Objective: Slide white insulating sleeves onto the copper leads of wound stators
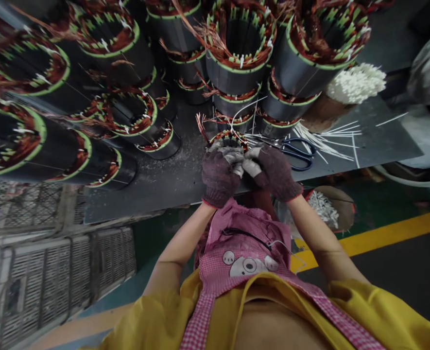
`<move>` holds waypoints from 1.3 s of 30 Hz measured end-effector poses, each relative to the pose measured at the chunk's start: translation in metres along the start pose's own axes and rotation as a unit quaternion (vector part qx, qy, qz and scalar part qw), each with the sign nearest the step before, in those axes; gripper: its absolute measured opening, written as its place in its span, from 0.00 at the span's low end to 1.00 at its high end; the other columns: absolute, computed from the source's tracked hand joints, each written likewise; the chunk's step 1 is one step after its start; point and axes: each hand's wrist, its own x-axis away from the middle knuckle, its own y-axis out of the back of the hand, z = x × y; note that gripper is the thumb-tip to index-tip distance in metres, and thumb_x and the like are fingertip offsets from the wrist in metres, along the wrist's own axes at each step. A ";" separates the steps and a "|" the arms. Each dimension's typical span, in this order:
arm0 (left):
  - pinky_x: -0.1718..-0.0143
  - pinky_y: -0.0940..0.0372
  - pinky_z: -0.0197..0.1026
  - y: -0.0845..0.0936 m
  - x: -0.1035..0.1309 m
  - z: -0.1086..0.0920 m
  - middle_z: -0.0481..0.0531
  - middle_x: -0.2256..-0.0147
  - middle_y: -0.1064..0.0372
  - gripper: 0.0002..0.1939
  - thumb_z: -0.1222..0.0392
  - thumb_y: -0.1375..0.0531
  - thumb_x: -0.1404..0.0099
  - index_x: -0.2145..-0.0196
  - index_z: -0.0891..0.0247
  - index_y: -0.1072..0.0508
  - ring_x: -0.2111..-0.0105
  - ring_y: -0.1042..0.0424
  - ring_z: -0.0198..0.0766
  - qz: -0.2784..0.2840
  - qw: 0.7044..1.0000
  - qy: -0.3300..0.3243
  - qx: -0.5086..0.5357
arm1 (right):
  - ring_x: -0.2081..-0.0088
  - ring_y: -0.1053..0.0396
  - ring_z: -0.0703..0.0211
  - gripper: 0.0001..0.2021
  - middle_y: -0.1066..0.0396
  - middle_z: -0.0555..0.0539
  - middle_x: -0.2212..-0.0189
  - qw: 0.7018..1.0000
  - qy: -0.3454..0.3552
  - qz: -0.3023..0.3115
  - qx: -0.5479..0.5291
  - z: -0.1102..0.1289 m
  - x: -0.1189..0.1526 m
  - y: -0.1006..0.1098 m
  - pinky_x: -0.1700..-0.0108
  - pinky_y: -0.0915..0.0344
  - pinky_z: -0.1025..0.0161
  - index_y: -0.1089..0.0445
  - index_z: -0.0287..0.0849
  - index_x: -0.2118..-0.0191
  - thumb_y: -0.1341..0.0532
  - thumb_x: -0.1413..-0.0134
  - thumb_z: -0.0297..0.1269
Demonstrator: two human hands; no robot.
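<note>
A small stator [230, 135] with copper windings stands on the dark table, just beyond my hands. A thin white strip [249, 103] curves up over it, and loose copper wire ends [201, 125] stick up at its left. My left hand [221, 170], in a dark glove with grey fingertips, is closed at the stator's near rim. My right hand [273, 169], gloved alike, has its fingers pinched together close beside the left fingertips. What lies between the fingers is hidden. Scissors [298, 168] with dark blue handles rest just right of my right hand.
Stacked stators [236, 73] fill the back and left of the table [156, 184]. Loose white strips [331, 146] lie at the right, beside a brown container [318, 113] packed with white strips [356, 82]. Below the table edge is a bin of white scraps [324, 209]; crates [61, 277] stand lower left.
</note>
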 end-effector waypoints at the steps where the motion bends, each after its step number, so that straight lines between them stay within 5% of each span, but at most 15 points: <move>1: 0.32 0.31 0.64 -0.002 -0.001 -0.001 0.52 0.58 0.16 0.03 0.61 0.35 0.32 0.61 0.56 0.19 0.53 0.16 0.49 -0.002 1.000 0.010 -0.011 | 0.53 0.22 0.43 0.13 0.18 0.41 0.59 1.000 0.013 -0.017 0.004 0.003 0.000 0.003 0.44 0.28 0.44 0.20 0.45 0.57 0.40 0.30 0.46; 4: 0.33 0.31 0.64 -0.006 -0.003 -0.004 0.52 0.60 0.16 0.02 0.58 0.33 0.33 0.63 0.55 0.18 0.54 0.17 0.51 0.038 0.996 0.064 -0.052 | 0.52 0.21 0.43 0.10 0.18 0.42 0.57 0.992 -0.009 -0.094 -0.084 0.011 -0.002 0.015 0.46 0.25 0.42 0.22 0.49 0.58 0.39 0.29 0.45; 6: 0.34 0.30 0.63 -0.008 -0.004 -0.006 0.52 0.60 0.16 0.03 0.55 0.31 0.34 0.63 0.55 0.18 0.53 0.18 0.52 0.066 0.991 0.089 -0.074 | 0.57 0.21 0.47 0.08 0.18 0.45 0.57 0.967 -0.071 -0.106 -0.221 0.018 -0.004 0.023 0.57 0.23 0.48 0.25 0.52 0.57 0.36 0.30 0.47; 8: 0.35 0.29 0.63 -0.007 -0.005 -0.008 0.54 0.60 0.16 0.06 0.53 0.29 0.35 0.63 0.55 0.17 0.51 0.19 0.55 0.075 0.988 0.102 -0.090 | 0.68 0.25 0.54 0.10 0.20 0.48 0.63 0.921 -0.143 -0.044 -0.360 0.029 -0.006 0.027 0.70 0.28 0.55 0.28 0.52 0.59 0.33 0.32 0.51; 11: 0.36 0.29 0.64 -0.003 -0.004 -0.009 0.55 0.59 0.16 0.09 0.50 0.29 0.34 0.63 0.56 0.17 0.50 0.20 0.55 0.083 0.986 0.104 -0.098 | 0.76 0.34 0.60 0.17 0.26 0.52 0.73 0.879 -0.199 0.024 -0.433 0.047 -0.010 0.030 0.75 0.35 0.60 0.32 0.50 0.63 0.31 0.37 0.56; 15: 0.36 0.30 0.67 0.001 -0.002 -0.008 0.56 0.58 0.16 0.11 0.48 0.29 0.31 0.62 0.58 0.18 0.48 0.20 0.56 0.086 0.991 0.077 -0.069 | 0.72 0.29 0.55 0.20 0.22 0.46 0.67 0.933 -0.180 0.019 -0.312 0.035 -0.010 0.055 0.69 0.30 0.55 0.30 0.50 0.61 0.34 0.36 0.62; 18: 0.36 0.29 0.65 -0.006 -0.001 -0.008 0.57 0.56 0.16 0.11 0.53 0.28 0.33 0.56 0.59 0.17 0.45 0.21 0.57 0.045 0.991 0.107 -0.071 | 0.57 0.22 0.44 0.14 0.19 0.39 0.57 0.991 -0.127 0.047 -0.015 -0.007 -0.005 0.084 0.53 0.25 0.46 0.23 0.47 0.54 0.36 0.34 0.52; 22: 0.36 0.29 0.64 -0.020 0.001 -0.008 0.57 0.57 0.16 0.11 0.61 0.31 0.35 0.54 0.60 0.17 0.48 0.20 0.56 -0.009 0.987 0.133 -0.091 | 0.56 0.21 0.30 0.10 0.20 0.28 0.60 0.899 -0.196 0.179 0.348 -0.058 -0.002 0.096 0.54 0.29 0.39 0.19 0.38 0.58 0.32 0.44 0.37; 25: 0.36 0.28 0.62 -0.015 0.005 -0.008 0.59 0.53 0.17 0.13 0.60 0.32 0.34 0.52 0.62 0.19 0.45 0.20 0.57 -0.033 0.990 0.111 -0.084 | 0.60 0.22 0.32 0.12 0.20 0.27 0.64 0.862 -0.220 0.224 0.397 -0.070 -0.005 0.091 0.59 0.31 0.45 0.18 0.37 0.61 0.29 0.46 0.40; 30: 0.30 0.32 0.62 0.000 0.017 -0.008 0.61 0.45 0.20 0.21 0.59 0.30 0.31 0.42 0.59 0.26 0.37 0.24 0.54 -0.003 0.998 0.053 -0.042 | 0.65 0.23 0.42 0.15 0.19 0.29 0.63 0.864 -0.207 0.186 0.420 -0.055 0.003 0.100 0.63 0.40 0.51 0.19 0.37 0.57 0.34 0.38 0.45; 34: 0.26 0.38 0.70 -0.013 0.023 -0.012 0.65 0.39 0.23 0.25 0.58 0.31 0.30 0.38 0.59 0.29 0.33 0.28 0.58 -0.019 0.994 0.099 -0.042 | 0.63 0.23 0.43 0.16 0.18 0.32 0.59 0.868 -0.166 0.162 0.439 -0.032 0.021 0.109 0.64 0.44 0.52 0.24 0.41 0.46 0.37 0.36 0.41; 39: 0.26 0.36 0.69 -0.024 0.025 -0.016 0.66 0.38 0.25 0.31 0.53 0.31 0.28 0.33 0.60 0.33 0.32 0.28 0.60 -0.057 0.993 0.071 -0.073 | 0.63 0.23 0.41 0.22 0.20 0.36 0.61 0.863 -0.150 0.230 0.423 -0.001 0.022 0.107 0.65 0.44 0.53 0.26 0.44 0.49 0.36 0.34 0.58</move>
